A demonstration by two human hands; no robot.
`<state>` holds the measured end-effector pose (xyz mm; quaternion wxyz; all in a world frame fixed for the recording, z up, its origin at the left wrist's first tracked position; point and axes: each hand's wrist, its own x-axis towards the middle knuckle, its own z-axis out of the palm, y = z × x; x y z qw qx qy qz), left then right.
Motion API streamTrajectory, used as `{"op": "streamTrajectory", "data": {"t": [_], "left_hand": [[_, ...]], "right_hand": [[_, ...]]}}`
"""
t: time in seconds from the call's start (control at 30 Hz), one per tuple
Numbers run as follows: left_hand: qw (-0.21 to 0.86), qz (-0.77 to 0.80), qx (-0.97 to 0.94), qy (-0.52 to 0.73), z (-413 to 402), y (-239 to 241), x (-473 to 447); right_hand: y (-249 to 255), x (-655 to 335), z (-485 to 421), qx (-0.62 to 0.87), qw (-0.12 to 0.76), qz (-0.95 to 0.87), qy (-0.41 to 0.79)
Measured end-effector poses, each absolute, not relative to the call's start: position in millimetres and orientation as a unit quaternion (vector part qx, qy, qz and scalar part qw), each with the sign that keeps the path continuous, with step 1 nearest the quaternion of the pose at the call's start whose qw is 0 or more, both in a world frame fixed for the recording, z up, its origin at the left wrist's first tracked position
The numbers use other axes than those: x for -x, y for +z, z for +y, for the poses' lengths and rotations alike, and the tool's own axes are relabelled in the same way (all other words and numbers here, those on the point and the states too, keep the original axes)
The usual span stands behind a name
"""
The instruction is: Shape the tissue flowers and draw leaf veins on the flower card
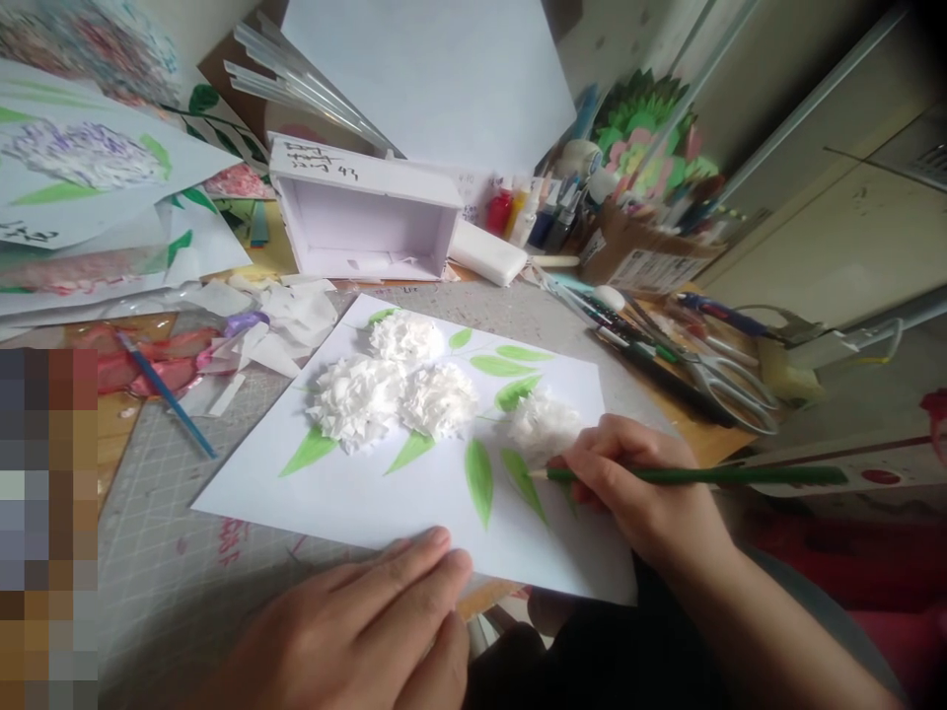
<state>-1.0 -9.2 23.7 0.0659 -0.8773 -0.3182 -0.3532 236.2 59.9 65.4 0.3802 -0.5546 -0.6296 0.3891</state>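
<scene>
My right hand (632,483) is closed around a green colored pencil (710,476), whose tip touches the white paper (311,503) by a green leaf (522,483). Just above that hand sits a fluffy white paper flower (544,419). Three similar white flowers (440,399) cluster on the paper's left half, with several green leaves around them. My left hand (377,611) lies flat near the paper's front edge, fingers stretched out and holding nothing.
A gray cutting mat (155,532) lies beneath the paper. Left are paper scraps (288,320) and a blue pencil (167,394). Behind stands a white box (370,212). Scissors (729,380) and other tools lie right, before a cardboard box (643,256).
</scene>
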Motion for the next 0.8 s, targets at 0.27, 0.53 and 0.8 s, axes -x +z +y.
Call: {"op": "streamTrajectory", "data": {"t": [0.27,0.53,0.8], "left_hand": [[0.03,-0.331,0.87,-0.363,-12,26,1],[0.032,-0.32,0.871,-0.371,-9,28,0],[0.03,-0.331,0.873,-0.358,-7,32,-1]], "right_hand": [[65,-236,61,0.551,0.393,-0.641,0.362],[67,-246,56,0.506,0.381,-0.609,0.477],[63,-238,61,0.544,0.403,-0.622,0.393]]}}
